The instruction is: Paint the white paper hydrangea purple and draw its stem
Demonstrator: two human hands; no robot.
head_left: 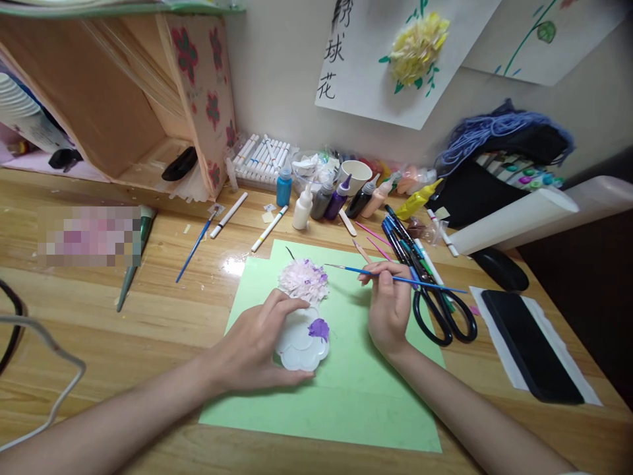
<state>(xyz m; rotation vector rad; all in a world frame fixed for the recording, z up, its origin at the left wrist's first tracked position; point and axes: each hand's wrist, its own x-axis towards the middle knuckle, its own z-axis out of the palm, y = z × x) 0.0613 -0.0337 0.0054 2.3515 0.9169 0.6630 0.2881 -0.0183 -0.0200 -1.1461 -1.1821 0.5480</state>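
Observation:
My left hand grips a small white flower-shaped paint palette by its edge, thumb on the near side and fingers on the far side. A blob of purple paint lies in one of its wells. Between the fingers of my right hand is a thin blue paintbrush, its tip pointing left. Just left of that tip, a pale pink-white paper flower with purple patches sits on the green paper, beyond the palette. Whether the brush tip touches the flower is unclear; a small gap seems to show.
Black-handled scissors and several pens lie right of the paper, near a black phone. Paint bottles, including a purple one, line the back beside a paper cup. Another blue brush and a marker lie left.

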